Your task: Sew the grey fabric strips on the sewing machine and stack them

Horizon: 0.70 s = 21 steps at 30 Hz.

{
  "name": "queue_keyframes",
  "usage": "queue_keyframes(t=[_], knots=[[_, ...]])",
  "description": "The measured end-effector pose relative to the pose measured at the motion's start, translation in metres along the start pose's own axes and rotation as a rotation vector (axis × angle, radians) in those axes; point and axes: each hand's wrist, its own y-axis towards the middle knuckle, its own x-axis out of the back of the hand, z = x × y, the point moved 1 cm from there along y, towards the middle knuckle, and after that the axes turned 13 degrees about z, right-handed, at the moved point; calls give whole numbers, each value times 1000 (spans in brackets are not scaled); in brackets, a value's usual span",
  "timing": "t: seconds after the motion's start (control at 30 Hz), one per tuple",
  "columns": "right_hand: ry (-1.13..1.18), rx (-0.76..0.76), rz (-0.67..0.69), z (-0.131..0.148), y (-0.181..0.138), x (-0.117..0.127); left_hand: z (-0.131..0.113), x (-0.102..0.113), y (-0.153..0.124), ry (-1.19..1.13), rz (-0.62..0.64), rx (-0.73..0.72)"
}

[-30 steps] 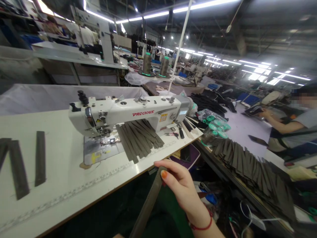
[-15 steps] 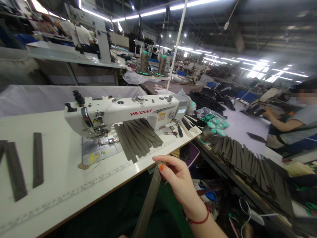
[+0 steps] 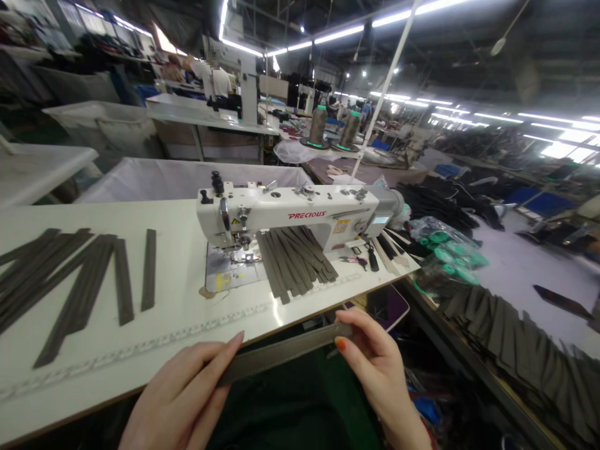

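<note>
Workshop with ceiling lights [image 3: 337,35] lit; white table [image 3: 175,281] in the foreground, a ruler scale [image 3: 164,340] along its near edge. Sewing machine [image 3: 281,212] on it, marked PRECIOUS; heap of dark strips [image 3: 297,262] under its arm. More loose strips [image 3: 96,275] to the left, some overlapping. Two thread spools [image 3: 317,125] stand behind the machine.

Held strip [image 3: 285,354]: stretched between both hands just off the table's near edge, gray-brown, stitch line visible. Right hand [image 3: 379,362] pinches its right end between thumb and forefinger. Left hand [image 3: 182,394] has its fingers closed over the left end; grip underneath hidden. Stack of strips [image 3: 515,337] at far right.
</note>
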Motion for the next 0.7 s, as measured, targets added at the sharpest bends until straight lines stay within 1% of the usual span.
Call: queue_keyframes(t=[0.13, 0.27, 0.43, 0.53, 0.6, 0.63, 0.7], knots=[[-31, -39, -30, -7, -2, 1, -4, -1, 3, -12, -1, 13], [-26, -50, -30, -11, -1, 0, -3, -2, 3, -58, 14, 37], [-23, -55, -28, -17, 4, 0, -3, 1, 2, -60, 11, 60], [-43, -45, -42, -15, 6, -1, 2, -5, 1, -53, 19, 88], [-64, -11, -24, -9, 6, -4, 5, -17, 3, -109, 85, 71], [-79, 8, 0, -6, 6, -6, 5, -25, 4, -185, 147, 52], [-120, 21, 74, -4, 10, -9, 1, -44, 8, -443, 304, 53]])
